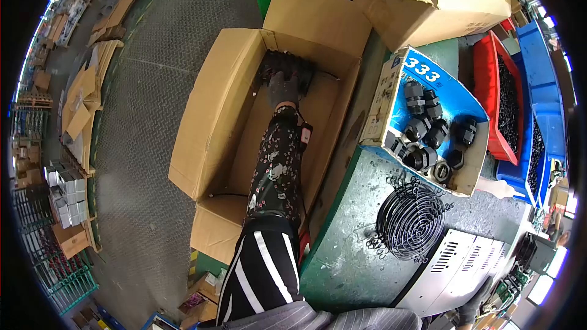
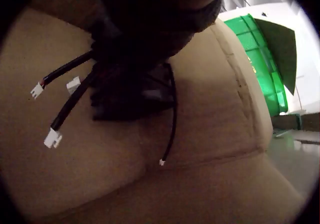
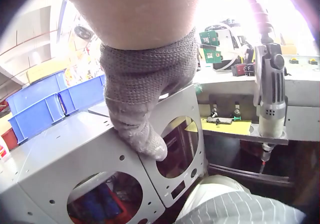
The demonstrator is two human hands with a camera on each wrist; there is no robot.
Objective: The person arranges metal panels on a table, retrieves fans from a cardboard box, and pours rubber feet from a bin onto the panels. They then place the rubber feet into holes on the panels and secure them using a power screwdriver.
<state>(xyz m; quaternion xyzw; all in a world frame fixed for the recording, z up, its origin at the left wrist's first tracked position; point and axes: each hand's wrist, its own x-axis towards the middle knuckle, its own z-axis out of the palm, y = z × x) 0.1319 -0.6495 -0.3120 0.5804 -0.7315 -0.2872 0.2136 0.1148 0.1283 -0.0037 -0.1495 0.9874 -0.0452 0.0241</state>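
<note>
Deep in the cardboard box (image 1: 229, 107), my gloved left hand (image 1: 284, 90) touches dark parts (image 1: 275, 64); in the left wrist view the hand (image 2: 145, 31) is in shadow above black parts (image 2: 127, 101). Several black cables with white connectors (image 2: 52, 138) stick out from them. How the left fingers lie is too dark to tell. My gloved right hand (image 3: 145, 96) grips the upper edge of a grey metal panel (image 3: 190, 101) with a large round hole, thumb down its front, other fingers hidden. A similar panel (image 3: 55, 184) stands beside it.
On the green table (image 1: 342, 232) are black wire fan guards (image 1: 413, 220) and a blue-lined box (image 1: 452, 88) of black cable glands (image 1: 437, 133). Red (image 1: 486, 73) and blue bins (image 1: 541, 79) stand farther right. A power driver (image 3: 272, 91) hangs near the right hand.
</note>
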